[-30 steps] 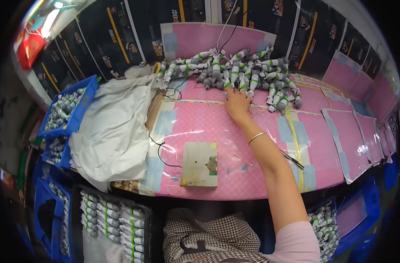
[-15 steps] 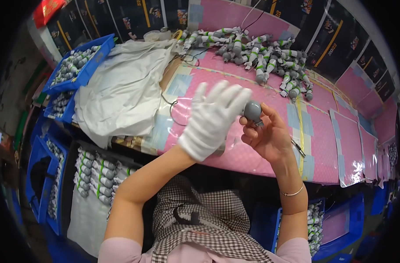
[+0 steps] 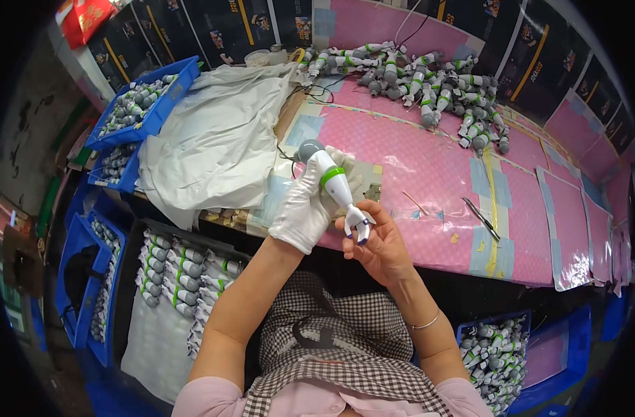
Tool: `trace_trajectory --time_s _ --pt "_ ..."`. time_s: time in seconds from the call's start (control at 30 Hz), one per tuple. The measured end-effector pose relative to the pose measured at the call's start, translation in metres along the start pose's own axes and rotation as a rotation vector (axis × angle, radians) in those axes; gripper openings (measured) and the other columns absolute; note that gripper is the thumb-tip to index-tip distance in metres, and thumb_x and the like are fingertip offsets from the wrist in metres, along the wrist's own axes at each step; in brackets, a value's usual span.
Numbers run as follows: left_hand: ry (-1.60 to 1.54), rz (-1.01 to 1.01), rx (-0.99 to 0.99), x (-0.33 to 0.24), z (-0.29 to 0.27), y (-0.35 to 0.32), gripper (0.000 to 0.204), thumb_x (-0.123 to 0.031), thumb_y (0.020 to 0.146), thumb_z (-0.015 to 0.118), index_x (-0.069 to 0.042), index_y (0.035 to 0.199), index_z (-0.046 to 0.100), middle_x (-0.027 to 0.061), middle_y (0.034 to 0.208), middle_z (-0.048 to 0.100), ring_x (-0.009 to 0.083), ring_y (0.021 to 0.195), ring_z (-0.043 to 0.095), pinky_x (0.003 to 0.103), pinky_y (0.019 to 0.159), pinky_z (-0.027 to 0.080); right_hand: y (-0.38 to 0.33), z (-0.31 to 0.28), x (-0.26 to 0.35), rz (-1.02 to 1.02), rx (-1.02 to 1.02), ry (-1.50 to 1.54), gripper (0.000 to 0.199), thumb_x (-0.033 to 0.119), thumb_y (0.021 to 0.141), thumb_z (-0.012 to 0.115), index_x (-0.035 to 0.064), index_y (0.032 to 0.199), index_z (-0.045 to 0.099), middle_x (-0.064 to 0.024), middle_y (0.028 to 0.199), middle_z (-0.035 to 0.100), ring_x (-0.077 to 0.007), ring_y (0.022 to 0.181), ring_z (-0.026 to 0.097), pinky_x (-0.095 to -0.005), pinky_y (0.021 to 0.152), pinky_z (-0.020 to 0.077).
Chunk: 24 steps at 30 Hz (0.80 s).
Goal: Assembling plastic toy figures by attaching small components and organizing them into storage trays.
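Note:
In my left hand (image 3: 309, 205), in a white glove, lies a plastic toy arm (image 3: 337, 185). It has a grey ball at its upper end, a white forearm with a green band, and a small white hand with purplish marks at the lower end. The gloved fingers wrap round the upper part from behind. My right hand (image 3: 380, 247) is bare and pinches the toy's small hand between thumb and fingers. The toy arm slants, ball end up and left, above the table's front edge.
A heap of similar toy arms (image 3: 428, 87) covers the back of the pink table (image 3: 394, 146). Tweezers (image 3: 481, 219) lie at right. White cloth (image 3: 216, 132) covers the left. Blue bins (image 3: 147, 125) and a lined-up tray (image 3: 150, 340) stand left; another full bin (image 3: 494, 361) is at lower right.
Both hands have come down and left. The toy arm, earlier mostly hidden with its grey ball by my right hand, now lies tilted in the gloved hand, its whole length showing.

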<state>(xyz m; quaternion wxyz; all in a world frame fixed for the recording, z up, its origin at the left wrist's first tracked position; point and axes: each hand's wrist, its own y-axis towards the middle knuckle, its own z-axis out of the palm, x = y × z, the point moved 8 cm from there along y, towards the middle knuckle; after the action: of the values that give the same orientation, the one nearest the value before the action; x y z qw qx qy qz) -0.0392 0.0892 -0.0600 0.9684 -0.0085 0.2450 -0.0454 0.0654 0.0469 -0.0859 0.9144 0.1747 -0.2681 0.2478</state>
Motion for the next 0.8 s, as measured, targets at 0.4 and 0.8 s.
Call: trace_trajectory --time_s 0.4,0.8 --pt "-0.025 -0.236 -0.03 0.026 -0.007 -0.016 0.048 -0.043 0.095 0.039 -0.008 0.128 0.042 0.0084 0.117 0.056 0.0232 0.101 0.056 0.041 0.086 0.048 -0.018 0.009 0.049 -0.31 0.015 -1.184 0.024 -0.005 0.073 0.069 0.0 0.096 0.066 -0.0103 0.098 0.059 -0.0091 0.075 0.059 -0.0189 0.057 0.046" --pt "-0.032 -0.66 -0.018 0.087 -0.014 -0.071 0.056 -0.052 0.095 0.027 -0.006 0.122 0.046 0.0139 0.105 0.059 0.0246 0.082 0.06 0.038 0.073 0.053 -0.008 -0.075 0.088 -0.148 -0.536 -0.329 0.028 0.015 0.089 0.057 -0.0006 0.113 0.058 -0.0132 0.104 0.065 -0.0122 0.073 0.065 -0.0231 0.066 0.0559"
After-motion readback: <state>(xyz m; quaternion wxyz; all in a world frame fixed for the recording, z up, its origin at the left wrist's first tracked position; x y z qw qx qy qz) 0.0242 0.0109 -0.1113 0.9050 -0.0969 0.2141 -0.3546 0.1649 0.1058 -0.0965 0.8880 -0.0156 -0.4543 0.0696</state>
